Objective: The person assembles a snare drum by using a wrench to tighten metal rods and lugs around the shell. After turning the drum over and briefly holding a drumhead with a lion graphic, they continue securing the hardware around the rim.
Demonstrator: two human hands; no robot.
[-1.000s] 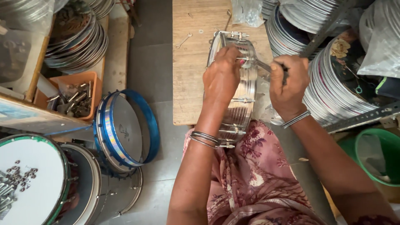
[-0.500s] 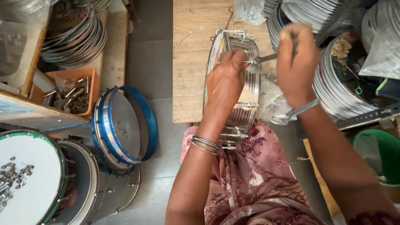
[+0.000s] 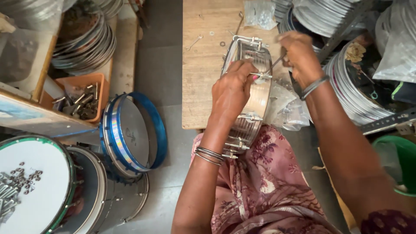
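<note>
1. A shiny metal drum shell point(image 3: 251, 93) stands on its edge, its lower rim on the person's lap and its upper part against the wooden board point(image 3: 203, 65).
2. The left hand point(image 3: 234, 89) lies over the top of the shell, fingers curled together and pinching a small metal fitting point(image 3: 259, 76) on the shell's side.
3. The right hand point(image 3: 301, 54) is just beside the shell to the right, fingers closed around a thin metal rod-like tool point(image 3: 277, 61) whose tip points at the fitting.
4. Both wrists wear metal bangles point(image 3: 209, 155).
5. The board carries a few loose washers and a small spanner point(image 3: 195, 42); a clear bag of hardware point(image 3: 259, 13) lies at its far end.
6. The floor is grey. To the left stand a blue-rimmed drum point(image 3: 132, 132), 2 white-headed drums point(image 3: 34, 182) with small nuts scattered on 1 of them, and an orange tray of bolts point(image 3: 82, 99).
7. Stacks of metal hoops point(image 3: 346, 86) fill the right side and the upper left.
8. The tool's tip and the left fingertips overlap, so the exact contact is hard to make out; a green tub point(image 3: 401, 162) is cut off at the right edge.
</note>
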